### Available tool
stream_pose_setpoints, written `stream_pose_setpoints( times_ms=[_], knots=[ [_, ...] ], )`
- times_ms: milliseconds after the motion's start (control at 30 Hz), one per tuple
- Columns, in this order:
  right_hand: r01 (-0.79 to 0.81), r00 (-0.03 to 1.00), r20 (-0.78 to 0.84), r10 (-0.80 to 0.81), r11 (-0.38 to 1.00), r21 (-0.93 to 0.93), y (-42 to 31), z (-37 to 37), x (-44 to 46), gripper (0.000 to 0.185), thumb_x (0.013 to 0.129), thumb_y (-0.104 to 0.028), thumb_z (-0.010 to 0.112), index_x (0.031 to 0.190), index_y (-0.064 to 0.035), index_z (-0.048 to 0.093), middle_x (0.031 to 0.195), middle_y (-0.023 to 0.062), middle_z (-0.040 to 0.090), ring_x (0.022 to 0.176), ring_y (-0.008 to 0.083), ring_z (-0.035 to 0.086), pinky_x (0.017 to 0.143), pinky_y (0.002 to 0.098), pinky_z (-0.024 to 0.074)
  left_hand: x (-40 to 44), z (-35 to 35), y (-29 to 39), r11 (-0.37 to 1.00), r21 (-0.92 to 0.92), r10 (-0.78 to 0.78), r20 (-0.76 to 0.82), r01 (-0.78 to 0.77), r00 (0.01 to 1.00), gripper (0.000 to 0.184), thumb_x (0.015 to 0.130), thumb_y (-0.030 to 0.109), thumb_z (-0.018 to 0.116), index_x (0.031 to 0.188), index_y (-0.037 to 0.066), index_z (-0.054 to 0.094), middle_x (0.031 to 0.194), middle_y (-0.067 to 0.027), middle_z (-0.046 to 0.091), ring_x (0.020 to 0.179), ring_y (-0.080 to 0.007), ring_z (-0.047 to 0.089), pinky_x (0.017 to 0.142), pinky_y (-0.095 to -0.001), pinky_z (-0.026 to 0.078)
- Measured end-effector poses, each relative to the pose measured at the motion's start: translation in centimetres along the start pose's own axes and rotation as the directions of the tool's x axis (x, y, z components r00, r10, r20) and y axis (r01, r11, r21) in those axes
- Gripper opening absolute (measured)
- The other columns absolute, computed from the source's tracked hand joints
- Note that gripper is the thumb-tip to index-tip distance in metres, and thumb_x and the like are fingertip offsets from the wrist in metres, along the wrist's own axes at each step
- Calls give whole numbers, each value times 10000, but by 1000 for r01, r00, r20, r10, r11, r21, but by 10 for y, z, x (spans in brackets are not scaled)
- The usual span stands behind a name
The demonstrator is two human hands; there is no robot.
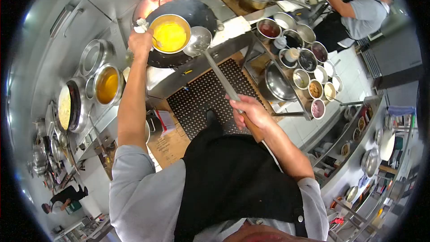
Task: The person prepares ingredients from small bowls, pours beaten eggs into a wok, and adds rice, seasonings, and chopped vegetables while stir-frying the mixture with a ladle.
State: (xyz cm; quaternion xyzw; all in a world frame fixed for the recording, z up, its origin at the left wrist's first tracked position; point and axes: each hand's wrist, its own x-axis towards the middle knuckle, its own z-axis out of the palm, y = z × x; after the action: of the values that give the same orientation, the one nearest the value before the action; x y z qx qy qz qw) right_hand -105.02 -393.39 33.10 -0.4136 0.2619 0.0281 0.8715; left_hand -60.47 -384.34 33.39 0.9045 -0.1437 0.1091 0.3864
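My left hand (140,43) grips the near-left rim of a metal bowl (187,23) through a white cloth (141,24). Bright yellow liquid (169,36) fills much of the bowl, which is over a large dark wok (197,13). In my right hand (251,113) is the wooden handle of a long metal ladle (221,77). The ladle's round head (197,41) lies just right of the bowl, over the wok's edge. It looks empty of food.
Flames (151,3) rise behind the wok. At left stands a pot of amber liquid (107,85). Several sauce containers (315,88) fill the right-hand rack. A co-worker (363,15) stands at upper right, another person (65,199) at lower left. A perforated mat (192,103) covers the floor.
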Motion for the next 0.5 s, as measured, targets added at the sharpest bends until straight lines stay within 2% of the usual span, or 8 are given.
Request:
stream_pose_setpoints(
  times_ms=[100, 200, 367, 433, 500],
  knots=[
    [-100, 994, 42, 97, 992, 71, -25, 22, 67, 387, 1005, -258, 627, 1307, -30, 542, 592, 6, 454, 488, 137, 467, 482, 312, 408, 49, 12, -26, 998, 63, 30, -33, -28, 999, 480, 711, 309, 750, 1060, -18, 701, 997, -267, 731, 986, -427, 704, 905, -474, 542],
    [-123, 992, 49, 120, 990, 63, -41, 39, 114, 367, 1002, -258, 635, 1286, -41, 553, 605, 2, 451, 501, 135, 463, 485, 318, 405, 79, 23, -37, 992, 118, 49, -74, -40, 996, 483, 715, 313, 745, 1056, -25, 692, 979, -283, 725, 961, -434, 707, 899, -484, 544],
    [-181, 983, 53, 178, 982, 61, -57, 47, 158, 332, 1006, -254, 630, 1266, -57, 564, 610, -4, 435, 498, 143, 451, 487, 322, 404, 103, 39, -35, 973, 211, 100, -37, -90, 994, 493, 724, 319, 748, 1067, -23, 656, 915, -305, 711, 892, -464, 705, 853, -521, 553],
    [-182, 982, 54, 180, 982, 42, -62, 47, 171, 223, 994, -288, 649, 1024, -95, 541, 594, 2, 463, 456, 159, 466, 450, 339, 405, 112, 43, -37, 962, 250, 118, -21, -109, 993, 501, 730, 319, 748, 1079, -24, 640, 889, -311, 706, 868, -473, 703, 836, -534, 555],
    [-194, 980, 60, 192, 980, 40, -67, 47, 178, 222, 993, -287, 649, 1021, -94, 542, 595, 2, 462, 458, 159, 467, 451, 340, 404, 117, 48, -41, 950, 235, 217, -26, -205, 976, 502, 740, 312, 749, 1092, -20, 615, 850, -311, 699, 837, -486, 697, 809, -553, 556]
  ],
)
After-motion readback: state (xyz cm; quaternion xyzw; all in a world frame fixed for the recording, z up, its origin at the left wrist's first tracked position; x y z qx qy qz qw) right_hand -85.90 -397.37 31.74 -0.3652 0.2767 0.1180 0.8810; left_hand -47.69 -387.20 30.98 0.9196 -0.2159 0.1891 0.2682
